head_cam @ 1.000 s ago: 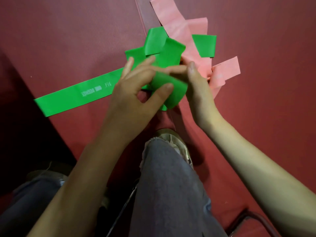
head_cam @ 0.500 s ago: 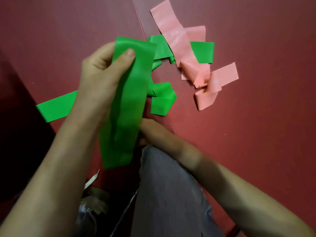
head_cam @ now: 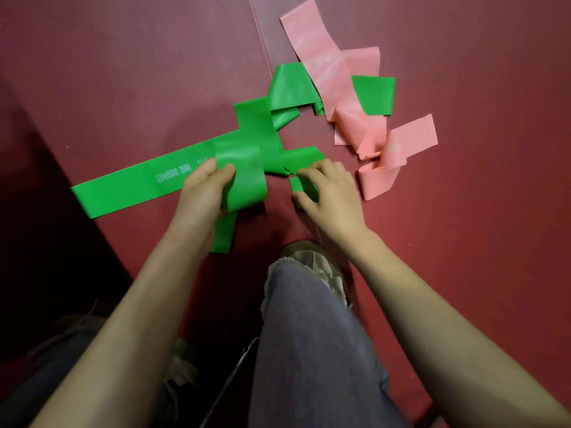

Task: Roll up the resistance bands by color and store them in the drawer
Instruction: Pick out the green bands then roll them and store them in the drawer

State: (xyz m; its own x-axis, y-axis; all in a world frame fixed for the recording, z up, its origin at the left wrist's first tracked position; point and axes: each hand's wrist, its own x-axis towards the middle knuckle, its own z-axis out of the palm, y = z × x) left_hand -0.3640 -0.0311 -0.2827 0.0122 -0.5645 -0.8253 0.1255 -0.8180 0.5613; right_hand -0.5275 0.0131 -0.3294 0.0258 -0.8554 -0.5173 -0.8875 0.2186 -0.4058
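Green band (head_cam: 123, 186): on the red mat (head_cam: 123, 72), just beyond the shoe (head_cam: 315, 261), mostly unrolled. The printed tail runs flat out to the left of the shoe. The middle is a crumple of folds straight ahead of it.

Left hand (head_cam: 200, 193), left of the shoe: fingers (head_cam: 207, 165) curled round a loose loop of green, thumb pressed on top, and a short end hangs below the palm. It looks like the start of a roll, gripped so that the loop doesn't spring open.

Right hand (head_cam: 330, 193), just beyond the shoe: fingers (head_cam: 309, 173) bent, pinching a fold of green at the edge of the crumple. This is probably to free slack so the left hand can wind.

Pink band (head_cam: 321, 66): further out and right of the shoe, untouched and loosely folded over itself. It overlaps green folds at the far end; a green flap shows from under it, and whether that is the same band can't be told.

Judgement: early in the task, with green being separated first and nothing rolled tight yet. There is a snag risk where pink lies on green, so pulling green may drag pink along.

No drawer in view. Jeans leg (head_cam: 309, 350) this side of the shoe.
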